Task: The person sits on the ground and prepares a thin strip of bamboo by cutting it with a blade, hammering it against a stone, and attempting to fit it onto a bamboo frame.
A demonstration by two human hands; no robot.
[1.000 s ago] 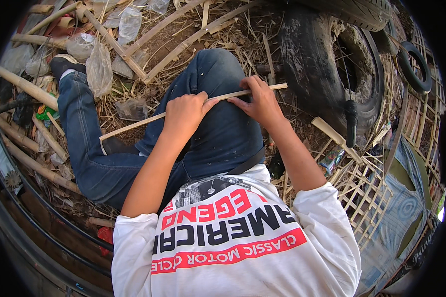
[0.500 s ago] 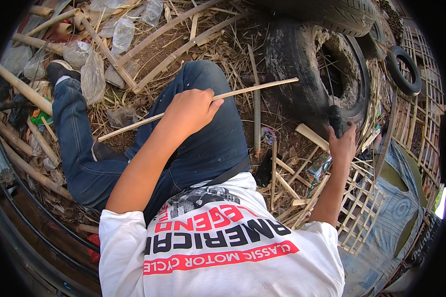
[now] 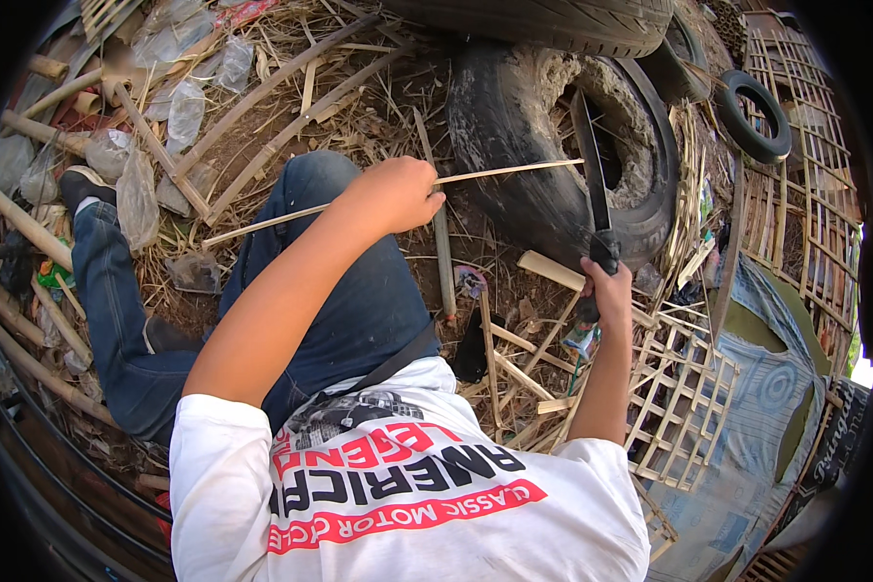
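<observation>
My left hand is closed around the middle of a thin bamboo strip, held above my bent knee. The strip slants across the view, one end over my lap and the other over the big tyre. In my right hand is a long knife with a dark blade and black handle. Its blade points away from me, and the strip's far end meets its edge in this view; whether they touch, I cannot tell. Behind the blade lies a worn black tyre, its opening ringed with crusted dirt.
Another tyre lies at the far edge, and a small one is at the right. A woven bamboo lattice rests near my right arm beside blue cloth. Bamboo poles and plastic bags litter the ground at left.
The knife has come up into clear view, its blade now by the strip's far end. My right hand has moved left and nearer to me. The whole view has shifted.
</observation>
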